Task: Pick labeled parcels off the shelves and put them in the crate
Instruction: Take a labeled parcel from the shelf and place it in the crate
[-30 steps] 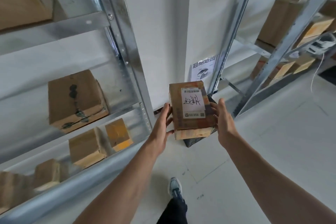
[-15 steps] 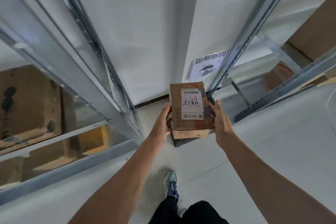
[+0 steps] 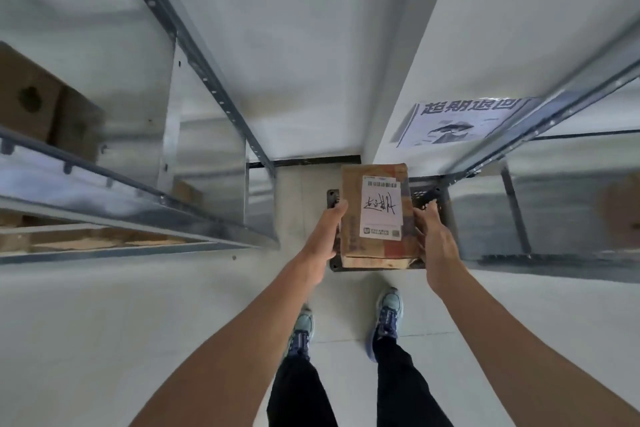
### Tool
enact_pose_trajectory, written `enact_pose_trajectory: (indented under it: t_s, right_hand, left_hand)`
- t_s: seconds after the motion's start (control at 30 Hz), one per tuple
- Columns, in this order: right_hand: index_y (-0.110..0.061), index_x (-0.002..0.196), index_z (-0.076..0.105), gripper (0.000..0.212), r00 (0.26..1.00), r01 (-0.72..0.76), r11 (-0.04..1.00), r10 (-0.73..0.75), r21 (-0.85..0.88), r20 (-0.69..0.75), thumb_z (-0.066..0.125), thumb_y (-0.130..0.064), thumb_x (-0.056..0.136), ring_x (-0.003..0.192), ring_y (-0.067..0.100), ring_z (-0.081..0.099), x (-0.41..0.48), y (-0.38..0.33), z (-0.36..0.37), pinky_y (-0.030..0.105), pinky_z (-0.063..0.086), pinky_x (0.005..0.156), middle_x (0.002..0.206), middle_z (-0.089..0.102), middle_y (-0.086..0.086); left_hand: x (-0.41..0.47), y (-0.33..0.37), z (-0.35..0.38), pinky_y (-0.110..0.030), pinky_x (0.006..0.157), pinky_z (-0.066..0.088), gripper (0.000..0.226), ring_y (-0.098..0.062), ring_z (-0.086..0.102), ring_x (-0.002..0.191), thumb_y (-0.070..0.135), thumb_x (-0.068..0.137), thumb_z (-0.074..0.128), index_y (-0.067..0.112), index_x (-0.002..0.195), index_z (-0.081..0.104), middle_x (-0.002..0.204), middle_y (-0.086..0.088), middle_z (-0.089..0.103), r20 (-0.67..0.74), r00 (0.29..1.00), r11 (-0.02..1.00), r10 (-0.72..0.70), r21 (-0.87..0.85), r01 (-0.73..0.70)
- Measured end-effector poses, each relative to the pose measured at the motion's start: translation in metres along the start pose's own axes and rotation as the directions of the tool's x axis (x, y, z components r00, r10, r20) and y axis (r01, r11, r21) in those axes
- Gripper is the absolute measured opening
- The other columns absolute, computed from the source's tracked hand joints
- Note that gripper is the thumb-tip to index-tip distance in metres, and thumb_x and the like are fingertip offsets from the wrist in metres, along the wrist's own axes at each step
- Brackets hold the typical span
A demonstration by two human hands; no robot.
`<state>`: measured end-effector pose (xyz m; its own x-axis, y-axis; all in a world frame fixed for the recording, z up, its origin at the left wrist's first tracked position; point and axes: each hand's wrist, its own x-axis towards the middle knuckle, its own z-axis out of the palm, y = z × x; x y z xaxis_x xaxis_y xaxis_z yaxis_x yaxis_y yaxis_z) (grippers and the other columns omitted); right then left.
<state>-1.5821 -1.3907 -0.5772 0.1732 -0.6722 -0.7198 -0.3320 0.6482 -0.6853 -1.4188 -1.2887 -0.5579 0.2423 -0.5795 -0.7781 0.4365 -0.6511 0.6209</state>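
A brown cardboard parcel (image 3: 353, 218) with a white label and handwriting is held flat between both hands, label facing up. My left hand (image 3: 323, 234) presses its left side, my right hand (image 3: 434, 246) grips its right side. Directly beneath the parcel a dark crate (image 3: 424, 196) stands on the floor against the wall; only its rim and corners show around the parcel.
Metal shelving (image 3: 145, 198) with cardboard boxes (image 3: 31, 97) rises on the left, another metal rack (image 3: 540, 128) on the right. A printed paper sign (image 3: 460, 121) hangs on the white wall. My two feet (image 3: 388, 319) stand on the pale tiled floor just before the crate.
I have stepped closer to the wall and the view has tilted down. The parcel, still held in both hands, now hangs over the crate; both feet are in view.
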Motion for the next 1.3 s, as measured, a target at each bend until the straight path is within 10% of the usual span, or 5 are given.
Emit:
enact_pose_trajectory:
  t_s: [0.37, 0.67, 0.83, 1.0, 1.3]
  right_hand:
    - [-0.028, 0.107, 0.072, 0.052, 0.985, -0.131, 0.984, 0.143, -0.12, 0.093, 0.027, -0.054, 0.109, 0.106, 0.019, 0.072, 0.163, 0.073, -0.001, 0.044, 0.054, 0.099, 0.102, 0.08, -0.006]
    - [-0.019, 0.111, 0.069, 0.054, 0.973, -0.159, 0.96, 0.192, -0.23, 0.128, 0.027, -0.052, 0.109, 0.106, 0.023, 0.072, 0.29, 0.162, 0.031, 0.05, 0.049, 0.105, 0.103, 0.079, -0.001]
    - [-0.026, 0.111, 0.071, 0.054, 0.963, -0.202, 0.952, 0.236, -0.229, 0.132, 0.028, -0.059, 0.104, 0.109, 0.022, 0.07, 0.335, 0.209, 0.047, 0.052, 0.047, 0.108, 0.106, 0.079, -0.004]
    - [-0.031, 0.114, 0.07, 0.053, 0.953, -0.262, 0.941, 0.288, -0.214, 0.097, 0.03, -0.063, 0.102, 0.111, 0.019, 0.069, 0.363, 0.235, 0.054, 0.053, 0.047, 0.107, 0.108, 0.078, -0.008]
    - [-0.03, 0.104, 0.072, 0.049, 0.956, -0.239, 0.941, 0.271, -0.24, 0.112, 0.03, -0.055, 0.102, 0.107, 0.019, 0.07, 0.391, 0.248, 0.063, 0.051, 0.05, 0.105, 0.1, 0.079, -0.008]
  left_hand:
    - [0.143, -0.057, 0.02, -0.028, 0.08, 0.04, 0.025, 0.007, 0.054, 0.082, 0.053, 0.106, 0.037, 0.04, 0.098, 0.057, 0.091, 0.022, 0.059, -0.126, 0.977, 0.985, -0.174, -0.038, 0.17]
    - [0.289, -0.139, -0.01, -0.038, 0.103, 0.035, 0.037, 0.004, 0.056, 0.085, 0.06, 0.102, 0.044, 0.029, 0.103, 0.065, 0.086, 0.02, 0.068, -0.171, 0.956, 0.97, -0.239, -0.008, 0.241]
    - [0.334, -0.171, -0.015, -0.022, 0.067, 0.033, 0.039, 0.002, 0.054, 0.078, 0.056, 0.105, 0.04, 0.025, 0.115, 0.061, 0.09, 0.013, 0.064, -0.199, 0.944, 0.958, -0.264, 0.06, 0.281]
    - [0.368, -0.198, -0.017, -0.035, 0.086, 0.039, 0.06, -0.011, 0.057, 0.103, 0.06, 0.098, 0.044, 0.022, 0.145, 0.049, 0.132, -0.001, 0.064, -0.191, 0.937, 0.947, -0.292, 0.078, 0.311]
    - [0.394, -0.22, -0.009, -0.037, 0.087, 0.041, 0.036, -0.009, 0.059, 0.1, 0.043, 0.104, 0.047, 0.026, 0.135, 0.05, 0.107, 0.009, 0.063, -0.194, 0.931, 0.947, -0.309, 0.034, 0.321]
